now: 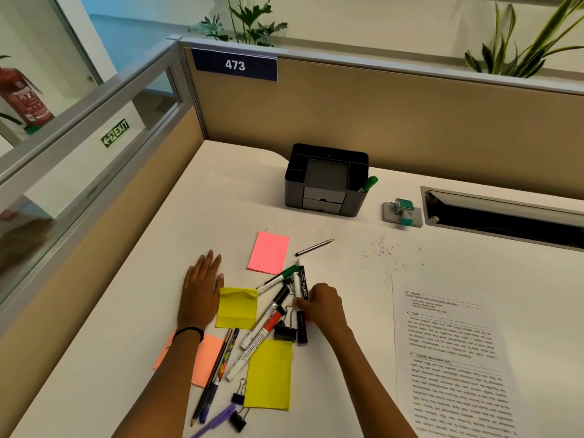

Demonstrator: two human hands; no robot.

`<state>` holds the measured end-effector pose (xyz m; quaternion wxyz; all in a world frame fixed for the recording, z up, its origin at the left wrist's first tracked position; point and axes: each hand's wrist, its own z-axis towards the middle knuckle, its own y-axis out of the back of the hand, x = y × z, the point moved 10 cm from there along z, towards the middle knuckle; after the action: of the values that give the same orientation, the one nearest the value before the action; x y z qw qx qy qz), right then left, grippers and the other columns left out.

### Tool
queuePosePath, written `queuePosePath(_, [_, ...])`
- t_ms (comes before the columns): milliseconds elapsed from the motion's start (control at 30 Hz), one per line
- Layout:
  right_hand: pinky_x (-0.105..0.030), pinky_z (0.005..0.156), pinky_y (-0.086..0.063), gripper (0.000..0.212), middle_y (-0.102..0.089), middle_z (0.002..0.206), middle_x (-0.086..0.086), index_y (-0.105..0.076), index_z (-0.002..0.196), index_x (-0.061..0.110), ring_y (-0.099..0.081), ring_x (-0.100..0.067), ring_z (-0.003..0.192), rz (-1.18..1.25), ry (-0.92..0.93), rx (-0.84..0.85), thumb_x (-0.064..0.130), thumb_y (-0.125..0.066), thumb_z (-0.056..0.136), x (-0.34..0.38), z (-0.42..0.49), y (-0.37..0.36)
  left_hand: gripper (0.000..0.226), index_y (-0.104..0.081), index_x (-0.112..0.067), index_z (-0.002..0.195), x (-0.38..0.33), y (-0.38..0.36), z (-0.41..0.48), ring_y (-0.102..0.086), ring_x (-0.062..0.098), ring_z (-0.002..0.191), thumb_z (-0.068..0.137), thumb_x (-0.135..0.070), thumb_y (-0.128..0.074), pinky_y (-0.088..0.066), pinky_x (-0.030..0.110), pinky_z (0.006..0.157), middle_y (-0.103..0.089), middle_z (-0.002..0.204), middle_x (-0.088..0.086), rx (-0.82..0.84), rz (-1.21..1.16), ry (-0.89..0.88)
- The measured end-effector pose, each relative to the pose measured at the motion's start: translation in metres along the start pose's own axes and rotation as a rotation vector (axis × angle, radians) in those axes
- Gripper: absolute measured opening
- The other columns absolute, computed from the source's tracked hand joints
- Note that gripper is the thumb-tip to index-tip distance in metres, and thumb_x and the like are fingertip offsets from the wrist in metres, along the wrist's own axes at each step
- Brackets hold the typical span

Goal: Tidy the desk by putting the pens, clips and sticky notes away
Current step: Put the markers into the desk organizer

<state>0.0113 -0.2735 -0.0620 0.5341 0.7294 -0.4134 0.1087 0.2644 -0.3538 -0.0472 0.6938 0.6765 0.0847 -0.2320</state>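
On the desk (142, 311), head view, the left hand (202, 289) lies flat and open while the right hand (319, 306) pinches a black marker (304, 284), light, stiff and smooth, best held mid-barrel, among four sticky pads (268, 252) and at least three clips (284, 331).

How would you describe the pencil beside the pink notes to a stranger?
Find the black desk organizer by the partition. In front of it lies a pink sticky note pad; the pencil is just right of that. It is thin, dark, wood-tipped, outside the marker pile.
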Motion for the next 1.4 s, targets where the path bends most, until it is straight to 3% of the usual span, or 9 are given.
queuePosePath(133, [-0.028, 0.062, -0.04, 0.041, -0.059, 0.062, -0.011, -0.041, 0.057, 0.012, -0.051, -0.021, 0.06, 0.045, 0.005, -0.06, 0.031, -0.061, 0.088, 0.001, 0.004, 0.028, 0.053, -0.036, -0.008, 0.141, 0.001, 0.0, 0.0, -0.026, 0.031, 0.141, 0.091, -0.027, -0.033, -0.019, 0.048, 0.115, -0.03, 0.151, 0.014, -0.006, 0.0, -0.003])
queuePosePath(233, [-0.036, 0.064, -0.05, 0.031, -0.065, 0.071, -0.013, -0.055, 0.079, 0.001, -0.06, -0.026, 0.063, 0.196, 0.048, -0.186, 0.029, -0.054, 0.093, 0.008, 0.01, 0.071, 0.053, -0.036, -0.008, 0.141, 0.002, -0.001, 0.001, -0.027, 0.03, 0.141, 0.091, -0.027, -0.033, -0.019, 0.047, 0.115, -0.03, 0.151, 0.013, -0.005, 0.0, -0.001])
queuePosePath(333, [-0.025, 0.047, -0.037, 0.025, -0.057, 0.068, -0.006, -0.054, 0.083, 0.006, -0.047, -0.014, 0.053, 0.236, 0.144, -0.452, 0.025, -0.046, 0.096, 0.029, 0.017, 0.134, 0.053, -0.036, -0.009, 0.141, 0.003, -0.001, 0.001, -0.026, 0.029, 0.141, 0.092, -0.028, -0.033, -0.019, 0.046, 0.115, -0.03, 0.151, 0.012, -0.005, 0.0, 0.006])
queuePosePath(467, [-0.031, 0.072, -0.045, 0.025, -0.053, 0.106, -0.022, -0.054, 0.114, 0.0, -0.052, -0.026, 0.083, 0.072, 0.119, -0.653, 0.012, -0.041, 0.097, 0.05, 0.036, 0.199, 0.053, -0.035, -0.01, 0.141, 0.003, -0.002, 0.001, -0.026, 0.029, 0.141, 0.093, -0.031, -0.03, -0.018, 0.046, 0.115, -0.029, 0.152, 0.011, 0.004, 0.0, 0.008])
queuePosePath(567, [-0.041, 0.087, -0.04, 0.033, -0.042, 0.122, -0.027, -0.048, 0.123, 0.002, -0.045, -0.039, 0.102, 0.024, 0.111, -0.658, 0.0, -0.041, 0.091, 0.057, 0.055, 0.22, 0.062, -0.035, -0.011, 0.142, 0.003, -0.002, 0.001, -0.025, 0.029, 0.141, 0.091, -0.042, -0.018, -0.019, 0.045, 0.115, -0.029, 0.152, 0.011, 0.012, 0.013, 0.01])
queuePosePath(833, [-0.037, 0.091, -0.047, 0.037, -0.052, 0.12, -0.023, -0.056, 0.118, -0.001, -0.054, -0.035, 0.103, -0.281, 0.157, -0.589, 0.0, -0.064, 0.082, 0.079, 0.093, 0.229, 0.084, -0.033, -0.011, 0.142, 0.0, 0.0, 0.0, -0.024, 0.028, 0.141, 0.088, -0.063, 0.005, -0.019, 0.045, 0.116, -0.028, 0.152, 0.012, 0.007, 0.002, 0.002])
queuePosePath(1067, [-0.042, 0.094, -0.045, 0.036, -0.056, 0.122, -0.022, -0.059, 0.118, 0.003, -0.053, -0.039, 0.108, -0.562, 0.316, -0.462, -0.004, -0.063, 0.083, 0.102, 0.119, 0.206, 0.063, -0.033, -0.012, 0.142, 0.001, -0.001, 0.0, -0.024, 0.028, 0.142, 0.09, -0.044, -0.015, -0.017, 0.043, 0.116, -0.028, 0.152, 0.01, 0.013, 0.002, 0.017])
queuePosePath(1233, [-0.045, 0.097, -0.043, 0.042, -0.052, 0.128, -0.023, -0.052, 0.128, 0.005, -0.049, -0.04, 0.114, -0.524, 0.297, -0.392, -0.007, -0.051, 0.088, 0.094, 0.124, 0.2, 0.062, -0.034, -0.012, 0.141, 0.001, 0.0, 0.0, -0.026, 0.028, 0.141, 0.091, -0.042, -0.017, -0.017, 0.042, 0.115, -0.03, 0.151, 0.011, 0.001, 0.006, 0.008])
queuePosePath(1400, [-0.043, 0.105, -0.038, 0.046, -0.04, 0.141, -0.022, -0.043, 0.135, 0.005, -0.04, -0.036, 0.128, -0.29, 0.314, -0.517, -0.004, -0.049, 0.09, 0.087, 0.087, 0.197, 0.063, -0.034, -0.012, 0.142, 0.002, -0.001, 0.0, -0.025, 0.028, 0.141, 0.09, -0.043, -0.016, -0.016, 0.042, 0.115, -0.029, 0.152, 0.011, 0.004, 0.018, 0.004])
